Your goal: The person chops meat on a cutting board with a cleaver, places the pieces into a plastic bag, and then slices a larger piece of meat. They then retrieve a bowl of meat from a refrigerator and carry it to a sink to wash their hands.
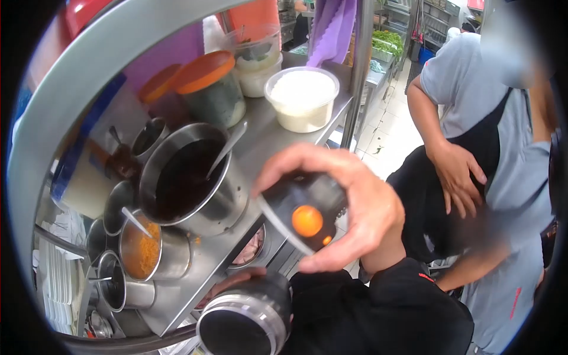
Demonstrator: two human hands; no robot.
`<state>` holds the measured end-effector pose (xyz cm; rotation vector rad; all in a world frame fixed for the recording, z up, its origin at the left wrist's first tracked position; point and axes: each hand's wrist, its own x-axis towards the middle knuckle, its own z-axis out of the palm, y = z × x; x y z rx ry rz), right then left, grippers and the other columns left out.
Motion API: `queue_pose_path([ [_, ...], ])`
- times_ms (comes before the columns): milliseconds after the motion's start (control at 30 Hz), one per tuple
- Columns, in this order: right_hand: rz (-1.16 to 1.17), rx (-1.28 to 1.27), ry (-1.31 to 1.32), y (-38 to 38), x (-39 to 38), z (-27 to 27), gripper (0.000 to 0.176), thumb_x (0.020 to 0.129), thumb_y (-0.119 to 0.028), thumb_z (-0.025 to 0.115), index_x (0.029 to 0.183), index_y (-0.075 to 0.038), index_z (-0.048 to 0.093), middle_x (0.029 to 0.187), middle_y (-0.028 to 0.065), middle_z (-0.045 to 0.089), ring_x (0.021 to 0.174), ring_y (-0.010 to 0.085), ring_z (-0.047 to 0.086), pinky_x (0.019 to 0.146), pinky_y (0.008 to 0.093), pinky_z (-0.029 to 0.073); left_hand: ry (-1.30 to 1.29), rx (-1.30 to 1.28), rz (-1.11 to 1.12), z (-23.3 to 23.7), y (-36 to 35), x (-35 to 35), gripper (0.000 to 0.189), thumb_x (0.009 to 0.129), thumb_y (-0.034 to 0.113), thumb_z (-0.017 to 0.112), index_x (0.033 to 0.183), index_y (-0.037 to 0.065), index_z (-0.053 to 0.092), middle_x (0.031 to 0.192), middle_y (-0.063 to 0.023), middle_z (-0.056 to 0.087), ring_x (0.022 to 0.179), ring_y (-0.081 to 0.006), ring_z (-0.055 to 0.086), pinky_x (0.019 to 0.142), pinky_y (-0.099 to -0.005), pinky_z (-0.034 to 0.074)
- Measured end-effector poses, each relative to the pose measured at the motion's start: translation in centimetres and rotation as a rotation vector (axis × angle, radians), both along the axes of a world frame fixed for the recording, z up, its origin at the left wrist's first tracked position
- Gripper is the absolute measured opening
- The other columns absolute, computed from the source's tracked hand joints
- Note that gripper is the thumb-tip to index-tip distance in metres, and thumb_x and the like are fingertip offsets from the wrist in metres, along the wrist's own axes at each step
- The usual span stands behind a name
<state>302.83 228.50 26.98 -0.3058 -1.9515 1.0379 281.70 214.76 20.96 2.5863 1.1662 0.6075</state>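
My right hand curls its thumb and fingers around a dark lid with a pale rim and an orange round spot, raised in front of the shelf. Lower down, my left hand grips a dark cylindrical cup with a silver band, its round end turned toward me. Most of the left hand is hidden behind the cup. Left of the lid stands a steel pot of dark liquid with a spoon in it.
On the steel shelf are a white tub of white powder, orange-lidded containers and a small pot of orange shreds. White plates stack at left. A person in grey with a black apron stands close at right.
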Motion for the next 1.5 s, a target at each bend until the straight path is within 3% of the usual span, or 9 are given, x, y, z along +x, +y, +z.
queue_pose_path([
  [100, -0.069, -0.209, 0.062, -0.9, 0.8, -1.6, 0.068, 0.05, -0.019, 0.083, 0.11, -0.002, 0.056, 0.103, 0.0059, 0.059, 0.095, 0.014, 0.057, 0.085, 0.0267, 0.045, -0.667, -0.161, 0.405, -3.6, -0.5, 1.0, 0.075, 0.055, 0.023, 0.083, 0.118, 0.002, 0.048, 0.108, -0.0092, 0.056, 0.102, -0.02, 0.055, 0.091, -0.0332, 0.043],
  [200, -0.259, -0.227, 0.079, -2.3, 2.0, -2.3, 0.071, 0.049, -0.018, 0.085, 0.112, -0.002, 0.056, 0.105, 0.0053, 0.058, 0.097, 0.0144, 0.056, 0.088, 0.0268, 0.043, -0.704, -0.159, 0.265, -2.1, 1.2, 0.6, 0.066, 0.053, 0.019, 0.087, 0.11, 0.001, 0.058, 0.103, -0.008, 0.062, 0.093, -0.0166, 0.061, 0.084, -0.0288, 0.048],
  [233, -0.32, -0.246, 0.054, -2.8, 2.5, -2.3, 0.072, 0.049, -0.017, 0.086, 0.112, -0.002, 0.055, 0.106, 0.0062, 0.058, 0.098, 0.0143, 0.055, 0.088, 0.0265, 0.042, -0.789, -0.168, 0.185, -3.1, 2.0, 0.4, 0.045, 0.075, 0.009, 0.074, 0.114, 0.002, 0.054, 0.105, -0.0166, 0.067, 0.092, -0.0256, 0.066, 0.083, -0.035, 0.052],
  [267, -0.343, -0.211, 0.072, -3.0, 3.1, -2.8, 0.073, 0.049, -0.016, 0.085, 0.113, -0.001, 0.054, 0.106, 0.0072, 0.058, 0.098, 0.0141, 0.056, 0.088, 0.0264, 0.043, -0.785, -0.387, 0.211, -3.4, 2.5, -0.4, 0.048, 0.075, 0.01, 0.074, 0.117, 0.002, 0.051, 0.107, -0.0189, 0.065, 0.094, -0.0283, 0.067, 0.083, -0.0365, 0.052],
  [333, -0.396, -0.246, 0.129, -4.4, 3.5, -2.5, 0.073, 0.05, -0.015, 0.084, 0.114, 0.001, 0.053, 0.107, 0.0086, 0.058, 0.097, 0.0142, 0.056, 0.087, 0.0269, 0.044, -0.997, -0.043, -0.026, -4.4, 4.0, 1.1, 0.048, 0.075, 0.011, 0.074, 0.116, 0.001, 0.051, 0.107, -0.0219, 0.065, 0.094, -0.0319, 0.066, 0.083, -0.0381, 0.052],
  [1233, -0.4, -0.187, 0.229, -1.5, 12.7, -4.0, 0.072, 0.05, -0.015, 0.087, 0.112, 0.001, 0.053, 0.109, 0.0129, 0.06, 0.101, 0.0181, 0.058, 0.091, 0.0298, 0.044, -0.917, 0.734, -0.275, 6.4, 13.8, 12.4, 0.033, 0.086, 0.016, 0.064, 0.109, 0.005, 0.042, 0.109, -0.0321, 0.059, 0.102, -0.0434, 0.061, 0.092, -0.052, 0.047],
  [1333, -0.354, -0.171, 0.264, -0.4, 14.0, -4.2, 0.073, 0.051, -0.013, 0.087, 0.113, 0.001, 0.052, 0.113, 0.0153, 0.058, 0.102, 0.0193, 0.058, 0.092, 0.031, 0.044, -0.792, 0.731, -0.371, 6.9, 15.0, 13.1, 0.068, 0.074, 0.005, 0.077, 0.127, 0.009, 0.035, 0.118, -0.037, 0.05, 0.113, -0.0468, 0.053, 0.098, -0.0568, 0.042],
  [1433, -0.3, -0.203, 0.328, 0.9, 14.8, -4.3, 0.075, 0.051, -0.011, 0.086, 0.115, 0.001, 0.05, 0.113, 0.0162, 0.057, 0.102, 0.0197, 0.058, 0.092, 0.0316, 0.045, -1.014, 0.821, -0.195, 7.5, 15.4, 14.9, 0.033, 0.086, 0.015, 0.064, 0.108, 0.005, 0.042, 0.109, -0.0316, 0.059, 0.103, -0.0441, 0.06, 0.094, -0.0536, 0.045],
  [1500, -0.286, -0.189, 0.312, 1.7, 15.1, -4.1, 0.075, 0.051, -0.011, 0.086, 0.116, 0.001, 0.049, 0.113, 0.0163, 0.057, 0.102, 0.0197, 0.058, 0.092, 0.0317, 0.045, -0.75, 0.702, -0.347, 8.6, 15.8, 13.3, 0.066, 0.076, 0.004, 0.074, 0.129, 0.012, 0.036, 0.123, -0.0361, 0.047, 0.12, -0.046, 0.048, 0.1, -0.0575, 0.038],
])
